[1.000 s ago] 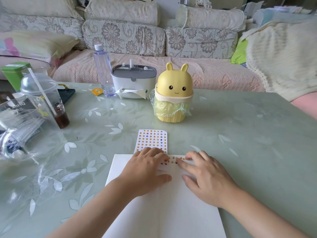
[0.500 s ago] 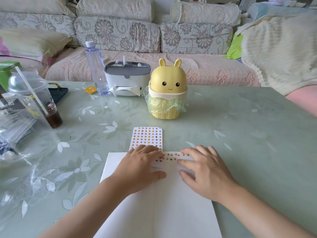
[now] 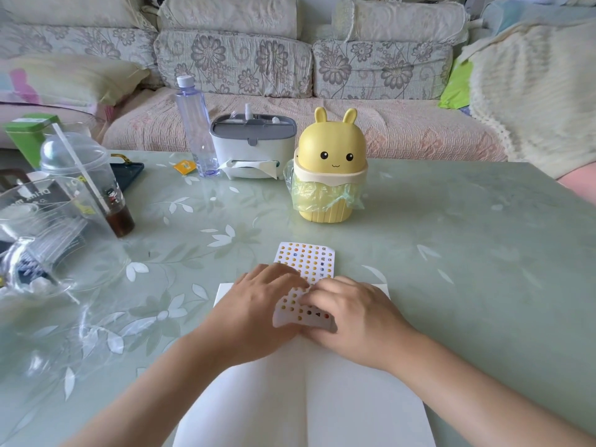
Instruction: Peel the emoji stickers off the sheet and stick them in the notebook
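Observation:
An open white notebook (image 3: 306, 398) lies flat at the table's near edge. A small emoji sticker sheet (image 3: 300, 312) is raised off its top pages, its lower edge curling up. My left hand (image 3: 258, 312) grips the sheet's left side with bent fingers, and the sheet covers the thumb. My right hand (image 3: 353, 317) holds the sheet's right side, fingertips at its upper edge and thumb under its lower corner. A second emoji sticker sheet (image 3: 306, 258) lies flat on the table just beyond the notebook, partly hidden by my fingers.
A yellow bunny-shaped bin (image 3: 329, 175) stands behind the sheets. Further back are a tissue box (image 3: 253, 146) and a water bottle (image 3: 195, 127). A domed cup with a straw (image 3: 87, 182) and clear plastic packaging (image 3: 42, 240) crowd the left side. A sofa runs behind the table.
The sheet that lay under my fingertips on the notebook is now lifted between both hands. My hands have drawn together, and the view has shifted slightly.

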Demonstrator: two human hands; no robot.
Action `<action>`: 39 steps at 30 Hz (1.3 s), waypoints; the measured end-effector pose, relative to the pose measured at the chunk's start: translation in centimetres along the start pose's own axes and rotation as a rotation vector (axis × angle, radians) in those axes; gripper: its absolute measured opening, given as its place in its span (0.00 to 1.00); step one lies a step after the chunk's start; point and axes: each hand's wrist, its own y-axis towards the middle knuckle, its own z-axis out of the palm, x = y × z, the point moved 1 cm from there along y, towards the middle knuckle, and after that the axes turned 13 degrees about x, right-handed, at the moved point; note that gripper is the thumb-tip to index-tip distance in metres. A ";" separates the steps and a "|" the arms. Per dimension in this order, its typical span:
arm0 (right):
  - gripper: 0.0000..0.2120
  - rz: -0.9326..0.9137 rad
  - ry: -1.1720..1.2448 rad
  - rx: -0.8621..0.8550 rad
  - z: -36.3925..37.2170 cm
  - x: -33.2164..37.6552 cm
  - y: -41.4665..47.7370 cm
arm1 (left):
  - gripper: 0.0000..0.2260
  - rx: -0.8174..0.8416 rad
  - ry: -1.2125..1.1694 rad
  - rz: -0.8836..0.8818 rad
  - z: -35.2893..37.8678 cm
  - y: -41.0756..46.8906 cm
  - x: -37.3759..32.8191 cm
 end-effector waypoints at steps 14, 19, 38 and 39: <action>0.06 0.074 0.150 -0.371 -0.8 0.4 0.8 | 0.12 -0.226 -0.211 -0.182 -0.8 -1.6 -3.5; 0.05 0.033 0.077 -0.487 -1.2 1.3 0.8 | 0.13 -0.101 -0.904 -0.526 -0.7 -1.2 -4.3; 0.02 0.106 0.534 -0.348 -1.8 1.7 0.8 | 0.09 -0.192 -1.353 -0.462 -0.7 -1.0 -4.5; 0.02 0.110 0.526 -0.343 -1.9 1.7 0.7 | 0.09 -0.196 -1.348 -0.452 -0.7 -1.0 -4.5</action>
